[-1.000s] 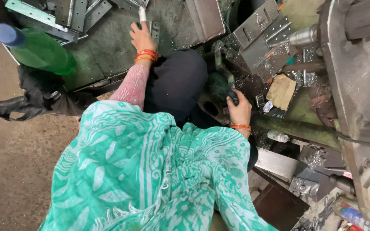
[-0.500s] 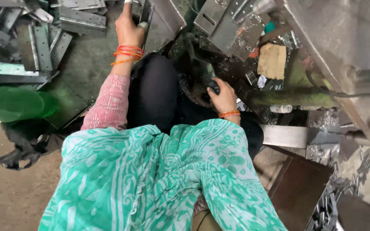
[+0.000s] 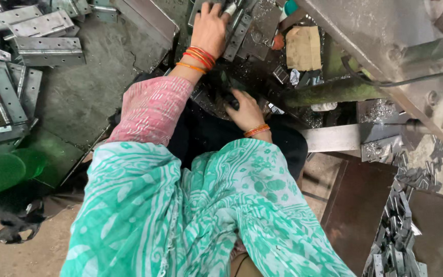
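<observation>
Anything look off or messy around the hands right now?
Metal shavings are strewn over the surfaces by the machine, and small metal pieces lie in a loose heap at lower right. The left hand rests on stacked metal plates; the right hand grips something dark.

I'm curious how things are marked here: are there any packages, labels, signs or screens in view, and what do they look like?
Cardboard piece: flat tan rectangle, top centre beside the machine, right of the left hand.
Green plastic bottle: blurred, at the left edge.
No signs or screens show.
</observation>
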